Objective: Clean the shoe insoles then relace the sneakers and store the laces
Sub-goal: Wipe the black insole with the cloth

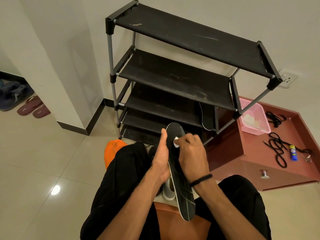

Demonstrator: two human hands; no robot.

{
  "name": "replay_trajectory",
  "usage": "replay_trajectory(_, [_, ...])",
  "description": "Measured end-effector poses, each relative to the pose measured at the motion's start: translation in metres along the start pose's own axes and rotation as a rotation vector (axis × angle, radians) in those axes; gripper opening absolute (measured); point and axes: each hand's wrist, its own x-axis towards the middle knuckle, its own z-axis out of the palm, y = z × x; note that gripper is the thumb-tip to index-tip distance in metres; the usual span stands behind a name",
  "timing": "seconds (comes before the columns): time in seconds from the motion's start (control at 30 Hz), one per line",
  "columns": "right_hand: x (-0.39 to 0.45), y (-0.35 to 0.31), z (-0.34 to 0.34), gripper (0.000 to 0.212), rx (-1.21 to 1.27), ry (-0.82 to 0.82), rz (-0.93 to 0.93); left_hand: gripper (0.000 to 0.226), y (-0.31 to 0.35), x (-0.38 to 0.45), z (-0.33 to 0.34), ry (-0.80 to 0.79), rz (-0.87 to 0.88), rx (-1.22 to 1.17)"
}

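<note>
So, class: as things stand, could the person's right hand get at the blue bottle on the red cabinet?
Probably not at once. The right hand pinches a white wipe against the insole, so its grip is taken. The blue bottle lies uncovered among the black laces, off to the right; nothing blocks the way.

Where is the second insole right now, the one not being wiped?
In the head view, the second insole stands on edge on a lower tier of the black shoe rack, at its right end, beyond the hands.
</note>
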Motion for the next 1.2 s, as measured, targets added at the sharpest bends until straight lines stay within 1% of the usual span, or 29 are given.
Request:
replay_trajectory(0.1, [0.028, 0.006, -0.004, 0.026, 0.003, 0.067, -0.005, 0.078, -0.002, -0.004, 0.001, -0.023, 0.011, 0.028])
replay_trajectory(0.23, [0.045, 0.004, -0.008, 0.028, 0.028, 0.071, 0.013, 0.078, 0.001, -0.004, -0.002, -0.023, 0.025, 0.070])
replay_trajectory(0.33, [0.032, -0.001, -0.006, 0.032, 0.026, 0.057, 0.069, 0.078, 0.003, -0.002, -0.004, -0.036, 0.025, 0.058])
replay_trajectory(0.4, [0.016, -0.002, -0.002, 0.037, -0.006, 0.015, 0.111, 0.077, 0.003, 0.000, -0.004, -0.032, 0.028, 0.035])
replay_trajectory(0.47, [-0.002, -0.001, 0.003, 0.043, -0.032, -0.042, 0.144, 0.082, 0.002, 0.003, -0.003, -0.006, 0.019, 0.045])
replay_trajectory(0.53, [-0.018, 0.002, 0.005, 0.044, -0.006, -0.051, 0.168, 0.088, 0.001, 0.006, -0.004, 0.034, 0.020, 0.083])
replay_trajectory(0.63, [-0.023, 0.006, 0.001, 0.038, 0.060, 0.017, 0.174, 0.089, 0.001, 0.005, -0.002, 0.021, 0.000, 0.078])
replay_trajectory(0.73, [-0.003, 0.006, -0.003, 0.033, 0.078, 0.094, 0.193, 0.081, -0.003, 0.001, 0.002, -0.015, -0.008, 0.075])
replay_trajectory(0.87, [0.036, 0.005, -0.011, 0.033, 0.130, 0.180, 0.216, 0.076, -0.006, -0.004, 0.003, -0.020, -0.009, 0.120])
replay_trajectory(0.97, [0.050, 0.003, -0.016, 0.036, 0.137, 0.197, 0.200, 0.075, -0.005, -0.005, 0.003, -0.047, 0.004, 0.126])
replay_trajectory(1.1, [0.028, -0.001, -0.012, 0.038, 0.120, 0.185, 0.185, 0.074, 0.000, -0.004, 0.002, -0.043, 0.029, 0.058])
replay_trajectory(1.2, [-0.003, -0.001, -0.001, 0.037, 0.073, 0.108, 0.197, 0.080, 0.003, -0.003, 0.003, -0.041, -0.003, 0.027])
